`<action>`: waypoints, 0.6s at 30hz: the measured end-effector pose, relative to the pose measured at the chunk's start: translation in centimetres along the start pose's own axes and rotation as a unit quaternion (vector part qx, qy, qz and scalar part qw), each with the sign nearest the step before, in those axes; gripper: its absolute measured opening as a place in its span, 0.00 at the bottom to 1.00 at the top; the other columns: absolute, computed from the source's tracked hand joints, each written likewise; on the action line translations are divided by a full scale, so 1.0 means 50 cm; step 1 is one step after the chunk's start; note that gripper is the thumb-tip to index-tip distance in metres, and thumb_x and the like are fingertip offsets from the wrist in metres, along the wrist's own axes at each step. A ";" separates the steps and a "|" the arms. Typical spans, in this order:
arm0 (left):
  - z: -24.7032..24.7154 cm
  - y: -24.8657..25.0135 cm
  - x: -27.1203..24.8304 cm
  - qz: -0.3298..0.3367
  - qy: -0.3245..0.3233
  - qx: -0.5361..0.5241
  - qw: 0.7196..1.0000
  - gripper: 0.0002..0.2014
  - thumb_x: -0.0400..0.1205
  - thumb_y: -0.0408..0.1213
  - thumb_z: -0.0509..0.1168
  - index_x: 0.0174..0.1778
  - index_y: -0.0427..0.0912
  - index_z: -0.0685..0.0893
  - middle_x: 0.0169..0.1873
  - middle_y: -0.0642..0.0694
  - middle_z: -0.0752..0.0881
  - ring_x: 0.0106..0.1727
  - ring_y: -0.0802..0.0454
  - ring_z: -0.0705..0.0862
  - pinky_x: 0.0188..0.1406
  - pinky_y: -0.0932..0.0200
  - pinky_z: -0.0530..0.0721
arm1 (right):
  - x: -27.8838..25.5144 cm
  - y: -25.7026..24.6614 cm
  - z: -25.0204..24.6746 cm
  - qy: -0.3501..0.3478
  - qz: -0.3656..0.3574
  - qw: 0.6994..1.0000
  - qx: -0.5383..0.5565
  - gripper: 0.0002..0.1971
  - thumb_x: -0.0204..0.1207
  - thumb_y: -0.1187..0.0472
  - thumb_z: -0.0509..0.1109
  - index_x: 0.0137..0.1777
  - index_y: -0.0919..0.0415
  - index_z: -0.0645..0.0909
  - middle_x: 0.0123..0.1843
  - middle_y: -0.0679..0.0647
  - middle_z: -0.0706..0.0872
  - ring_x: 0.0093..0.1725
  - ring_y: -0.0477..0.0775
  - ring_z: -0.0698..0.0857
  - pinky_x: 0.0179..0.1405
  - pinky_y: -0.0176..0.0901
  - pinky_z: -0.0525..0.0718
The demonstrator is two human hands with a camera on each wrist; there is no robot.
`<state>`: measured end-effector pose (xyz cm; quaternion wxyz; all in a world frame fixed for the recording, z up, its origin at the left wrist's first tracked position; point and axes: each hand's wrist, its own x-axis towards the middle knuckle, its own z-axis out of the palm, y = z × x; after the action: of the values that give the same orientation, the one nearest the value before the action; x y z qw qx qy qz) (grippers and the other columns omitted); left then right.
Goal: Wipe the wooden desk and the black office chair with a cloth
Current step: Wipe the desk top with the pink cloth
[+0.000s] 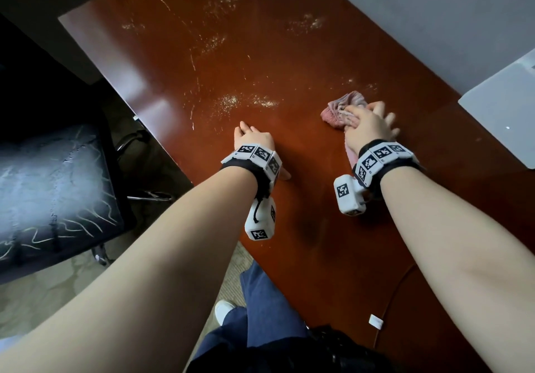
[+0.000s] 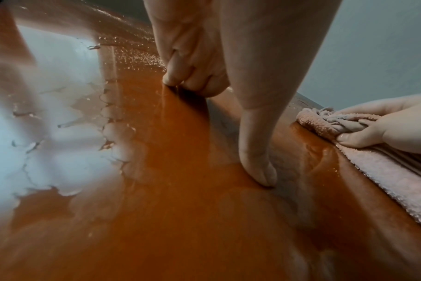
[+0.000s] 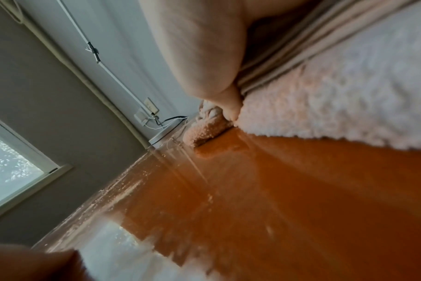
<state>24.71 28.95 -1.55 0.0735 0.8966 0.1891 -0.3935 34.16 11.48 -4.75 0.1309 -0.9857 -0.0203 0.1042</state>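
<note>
The wooden desk (image 1: 260, 63) carries pale dust patches (image 1: 231, 100) and streaks over its middle and toward its far-left corner. A white flat panel (image 1: 503, 106) lies at the right edge of the desk, just beyond the right hand. A white cable (image 1: 388, 309) with a small white tag (image 1: 375, 321) crosses the near-right part of the desktop. The black office chair (image 1: 55, 193) stands off the left edge of the desk, well apart from both hands; its seat shows pale cracked lines. In the right wrist view, a wall socket (image 3: 151, 107) with a dark lead sits beyond the far edge.

The pink cloth (image 1: 344, 109) lies on the desk near the right edge. Its long axis runs from the bunched end, which points toward the far-left corner, back under the palm toward the near edge.

The right hand (image 1: 367, 126) presses down on the cloth, fingers curled around the bunched folds and thumb tip against the terry pile. The left hand (image 1: 253, 138) rests on bare desktop left of the cloth, not touching it. Its fingers are curled under with knuckles and thumb tip on the wood, gripping nothing.
</note>
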 end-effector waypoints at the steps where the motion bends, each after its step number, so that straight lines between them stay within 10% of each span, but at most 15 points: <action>1: 0.001 0.001 0.002 -0.002 0.002 -0.001 1.000 0.65 0.61 0.70 0.72 0.81 0.29 0.52 0.81 0.28 0.48 0.83 0.33 0.43 0.81 0.40 0.45 | -0.007 -0.003 0.000 -0.006 -0.013 1.000 -0.004 0.21 0.78 0.60 0.68 0.68 0.39 0.78 0.73 0.50 0.66 0.68 0.61 0.65 0.68 0.58 0.67; 11: 0.052 0.004 -0.011 -0.044 0.071 -0.106 0.991 0.65 0.66 0.60 0.76 0.81 0.30 0.38 0.82 0.33 0.40 0.83 0.37 0.42 0.81 0.47 0.44 | -0.144 0.037 0.013 -0.101 -0.255 0.958 -0.086 0.24 0.73 0.63 0.66 0.63 0.35 0.80 0.72 0.45 0.68 0.65 0.56 0.66 0.61 0.53 0.64; 18: 0.030 0.053 0.018 0.046 0.082 -0.082 0.992 0.61 0.70 0.56 0.75 0.83 0.37 0.37 0.82 0.40 0.34 0.83 0.42 0.36 0.81 0.47 0.41 | -0.135 0.108 -0.014 -0.121 -0.280 0.947 -0.095 0.28 0.68 0.68 0.67 0.61 0.33 0.81 0.72 0.44 0.69 0.66 0.55 0.65 0.60 0.50 0.62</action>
<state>25.30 26.37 -3.26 0.1487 0.9246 0.1842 -0.2984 27.77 5.65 -4.14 0.0570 -0.9280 -0.3214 0.1799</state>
